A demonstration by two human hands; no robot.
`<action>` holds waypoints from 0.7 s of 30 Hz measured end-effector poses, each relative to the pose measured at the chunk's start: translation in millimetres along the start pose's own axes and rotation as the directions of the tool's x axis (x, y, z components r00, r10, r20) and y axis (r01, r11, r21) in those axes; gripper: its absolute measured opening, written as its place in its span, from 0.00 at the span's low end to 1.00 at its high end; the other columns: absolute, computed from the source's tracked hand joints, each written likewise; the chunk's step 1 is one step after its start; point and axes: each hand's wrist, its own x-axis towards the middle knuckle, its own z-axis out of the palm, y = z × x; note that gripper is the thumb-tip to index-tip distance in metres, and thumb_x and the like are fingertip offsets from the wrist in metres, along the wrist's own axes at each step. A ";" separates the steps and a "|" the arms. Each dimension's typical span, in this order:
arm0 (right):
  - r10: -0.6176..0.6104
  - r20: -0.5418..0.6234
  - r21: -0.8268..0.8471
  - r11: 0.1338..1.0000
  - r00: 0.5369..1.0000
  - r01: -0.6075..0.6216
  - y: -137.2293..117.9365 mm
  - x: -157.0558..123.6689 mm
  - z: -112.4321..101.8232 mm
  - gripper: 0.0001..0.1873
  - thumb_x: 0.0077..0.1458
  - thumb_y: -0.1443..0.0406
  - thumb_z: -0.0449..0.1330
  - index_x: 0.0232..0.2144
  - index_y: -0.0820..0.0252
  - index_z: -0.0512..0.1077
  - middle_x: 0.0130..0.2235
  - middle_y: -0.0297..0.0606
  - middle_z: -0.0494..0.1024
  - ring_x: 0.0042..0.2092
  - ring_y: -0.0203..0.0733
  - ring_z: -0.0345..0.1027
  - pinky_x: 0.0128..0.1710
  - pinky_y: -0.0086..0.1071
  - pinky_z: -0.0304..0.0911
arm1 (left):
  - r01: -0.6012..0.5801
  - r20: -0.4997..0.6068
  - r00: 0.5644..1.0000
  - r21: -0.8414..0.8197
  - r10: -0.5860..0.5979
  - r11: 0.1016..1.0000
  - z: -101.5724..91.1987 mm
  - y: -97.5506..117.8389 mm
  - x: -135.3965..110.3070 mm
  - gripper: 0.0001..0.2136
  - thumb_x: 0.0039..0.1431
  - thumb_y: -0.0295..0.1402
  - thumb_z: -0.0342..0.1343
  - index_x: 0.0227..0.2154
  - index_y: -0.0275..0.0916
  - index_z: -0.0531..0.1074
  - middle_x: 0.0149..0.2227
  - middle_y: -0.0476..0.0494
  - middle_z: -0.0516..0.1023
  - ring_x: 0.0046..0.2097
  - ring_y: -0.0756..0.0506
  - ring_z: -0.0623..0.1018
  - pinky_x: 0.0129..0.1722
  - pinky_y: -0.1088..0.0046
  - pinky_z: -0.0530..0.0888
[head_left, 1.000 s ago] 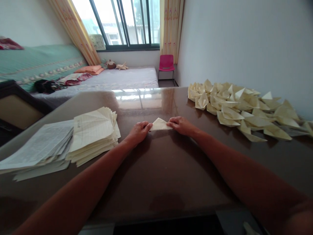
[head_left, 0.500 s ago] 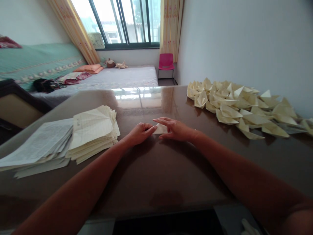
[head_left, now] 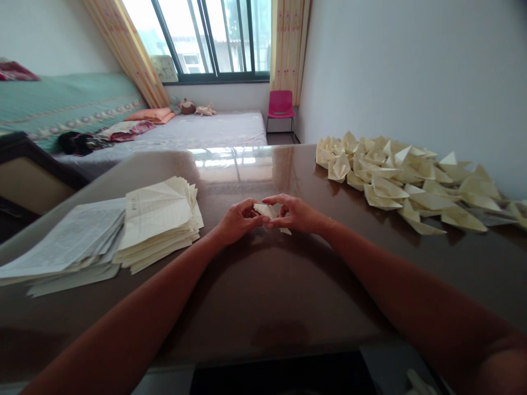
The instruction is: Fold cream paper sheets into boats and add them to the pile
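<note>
A small folded piece of cream paper [head_left: 269, 211] is held between my two hands, just above the middle of the brown table. My left hand [head_left: 240, 220] is closed on its left side, thumb and fingers pinching the edge. From the right, my right hand [head_left: 291, 214] grips the same paper, with the index finger curved over the top and the thumb beneath. One pointed corner sticks out below the right fingers. Parts of the paper are hidden behind the fingers of both hands.
A stack of cream sheets [head_left: 160, 219] lies at left, beside a pile of greyish printed sheets [head_left: 74, 236]. Many folded paper boats [head_left: 387, 170] are heaped at right along the wall. Beyond the glossy table [head_left: 247, 307] stand a bed [head_left: 214, 129] and a pink chair [head_left: 280, 104].
My hands have come closer together. The fingers of my left hand have moved up onto the paper, which now looks bent and partly opened instead of flat.
</note>
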 end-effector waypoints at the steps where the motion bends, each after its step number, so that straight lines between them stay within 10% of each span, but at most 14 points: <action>1: 0.031 0.018 0.026 0.999 0.999 -0.031 0.7 0.2 -0.7 0.36 0.42 0.54 0.68 0.53 0.61 0.69 0.32 0.34 0.71 0.27 0.31 0.61 0.26 0.26 0.59 | -0.004 -0.007 1.000 0.003 0.004 1.000 -0.1 -0.3 0.0 0.17 0.49 0.43 0.62 0.35 0.35 0.69 0.25 0.50 0.74 0.25 0.52 0.71 0.22 0.79 0.67; 9: 0.060 0.173 0.205 0.974 0.983 -0.095 3.4 1.4 -6.7 0.32 0.47 0.52 0.65 0.52 0.62 0.69 0.22 0.27 0.67 0.22 0.30 0.56 0.20 0.24 0.50 | -0.112 -0.006 0.994 0.090 0.113 0.990 5.5 -1.0 -2.4 0.13 0.58 0.41 0.54 0.37 0.35 0.70 0.30 0.46 0.76 0.32 0.50 0.75 0.27 0.79 0.71; 21: 0.083 0.095 0.176 0.979 0.992 -0.099 4.3 2.7 -2.4 0.34 0.43 0.52 0.67 0.50 0.64 0.70 0.24 0.29 0.70 0.24 0.31 0.59 0.24 0.25 0.55 | -0.092 0.000 0.996 0.132 0.092 0.987 6.6 -2.3 -2.7 0.15 0.60 0.45 0.51 0.31 0.37 0.68 0.27 0.49 0.73 0.29 0.51 0.73 0.24 0.80 0.71</action>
